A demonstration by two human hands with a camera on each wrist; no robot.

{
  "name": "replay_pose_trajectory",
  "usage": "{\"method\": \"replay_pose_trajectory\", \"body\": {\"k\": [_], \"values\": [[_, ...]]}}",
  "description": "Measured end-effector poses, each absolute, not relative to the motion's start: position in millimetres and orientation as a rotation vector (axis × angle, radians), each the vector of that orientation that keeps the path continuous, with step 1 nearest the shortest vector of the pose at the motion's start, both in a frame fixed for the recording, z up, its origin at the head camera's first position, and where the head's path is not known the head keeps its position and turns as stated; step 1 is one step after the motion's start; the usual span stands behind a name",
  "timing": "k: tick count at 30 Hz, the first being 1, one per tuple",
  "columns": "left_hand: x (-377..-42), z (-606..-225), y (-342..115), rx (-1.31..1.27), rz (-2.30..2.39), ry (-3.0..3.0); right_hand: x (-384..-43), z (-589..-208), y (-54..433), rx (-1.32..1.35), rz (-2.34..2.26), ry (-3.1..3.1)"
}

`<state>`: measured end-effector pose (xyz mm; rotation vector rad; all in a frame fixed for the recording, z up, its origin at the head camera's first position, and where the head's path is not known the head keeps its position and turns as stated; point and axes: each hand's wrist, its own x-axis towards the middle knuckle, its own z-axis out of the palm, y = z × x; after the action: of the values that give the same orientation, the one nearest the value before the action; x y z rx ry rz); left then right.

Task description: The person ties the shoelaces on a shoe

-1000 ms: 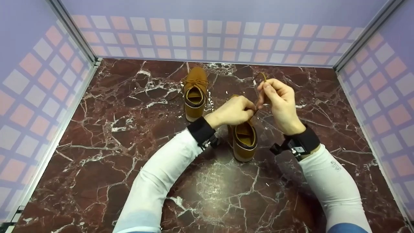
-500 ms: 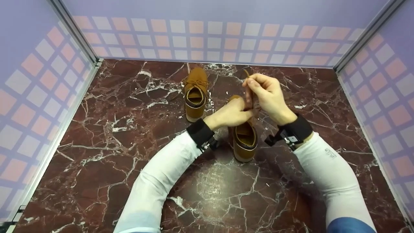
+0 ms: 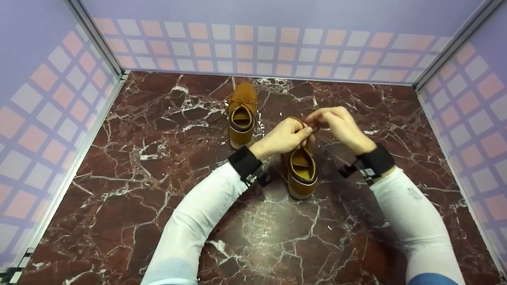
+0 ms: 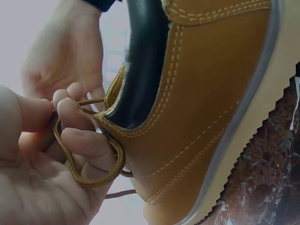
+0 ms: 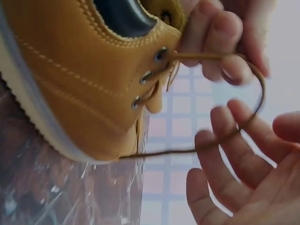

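A tan lace-up shoe (image 3: pixel 302 190) stands on the floor with its heel toward me. Above its tongue, my left hand (image 3: pixel 282 136) pinches the brown shoelace (image 4: pixel 70 161) between thumb and fingers. In the left wrist view, a loop of lace hangs across those fingers beside the shoe's dark collar (image 4: pixel 149 65). Just right of the left hand is my right hand (image 3: pixel 342 124). Seen from the right wrist, its fingers (image 5: pixel 243 150) are spread and loosely bent. A slack length of lace runs from the top eyelet (image 5: pixel 161 54) through the left fingers and curves down across the right fingertips.
A matching tan shoe (image 3: pixel 241 134), its lace tied in a bow, stands farther back on the left. Dark red marbled floor (image 3: pixel 158 206) surrounds both shoes. Checked panels (image 3: pixel 253 51) enclose the back and both sides.
My right hand has let go of the raised lace end and come down beside the left hand, its fingers loosened. The left hand stays over the shoe, still pinching lace.
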<state>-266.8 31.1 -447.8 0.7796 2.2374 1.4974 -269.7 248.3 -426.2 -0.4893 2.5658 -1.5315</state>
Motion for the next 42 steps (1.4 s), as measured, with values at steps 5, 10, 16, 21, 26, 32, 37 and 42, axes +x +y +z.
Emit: {"method": "replay_pose_trajectory", "body": {"k": [5,10,16,21,26,32,37,42], "values": [[-268,-447,31,0.756,1.522,2.217,-262,-433,271,-0.561,-1.356,2.634],[-269,-448,31,0.724,1.537,2.209,-259,-436,283,-0.618,-1.149,2.676],[-269,-450,32,0.684,1.59,2.175,-250,-426,289,-0.615,-1.263,2.552],[-269,-449,32,0.668,1.606,2.161,-241,-412,289,-0.638,-1.589,2.359],[-269,-449,32,0.653,1.604,2.155,-231,-400,285,-0.687,-2.037,2.124],[-268,-447,33,0.645,1.621,2.127,-228,-403,274,-0.843,-2.311,2.014],[-268,-448,32,0.627,1.624,2.142,-228,-415,268,-0.959,-2.217,2.192],[-269,-448,31,0.592,1.663,2.092,-226,-424,266,-1.066,-2.031,2.405]]}}
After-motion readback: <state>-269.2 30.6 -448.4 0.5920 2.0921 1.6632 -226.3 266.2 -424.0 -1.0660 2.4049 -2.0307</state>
